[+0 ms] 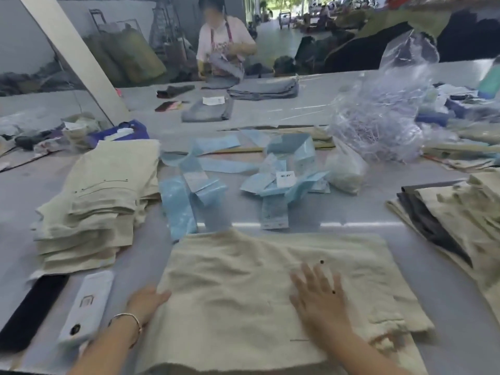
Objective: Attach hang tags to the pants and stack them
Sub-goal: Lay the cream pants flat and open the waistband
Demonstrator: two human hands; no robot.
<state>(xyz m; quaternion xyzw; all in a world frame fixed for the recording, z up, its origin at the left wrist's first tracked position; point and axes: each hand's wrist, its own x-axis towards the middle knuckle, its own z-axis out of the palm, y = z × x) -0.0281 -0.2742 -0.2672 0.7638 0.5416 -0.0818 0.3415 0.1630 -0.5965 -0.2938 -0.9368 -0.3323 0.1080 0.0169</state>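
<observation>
1. The right hand (320,296) is lying flat on the folded pants (270,293), its fingers (311,274) spread straight and gripping nothing.
2. The left hand (147,300) is resting at the pants' left edge, fingers (162,295) relaxed against the cloth; whether they are tucking under it I cannot tell. A bracelet (130,319) is circling that wrist.
3. The pants are lying at the near edge of the worktop (351,212), in the middle.
4. A white phone-like device (86,307) and a dark flat object (29,312) are sitting just left of the left hand.
5. A stack (94,207) of beige pants is sitting toward the left edge.
6. Blue hang tags (273,182) are lying scattered beyond the pants, mid-worktop.
7. A looser pile (460,220) of beige and dark pants is spreading along the right edge.
8. A clear plastic bag (384,112) is bulging toward the far right.
9. A person (224,44) is handling grey garments at the far edge.
</observation>
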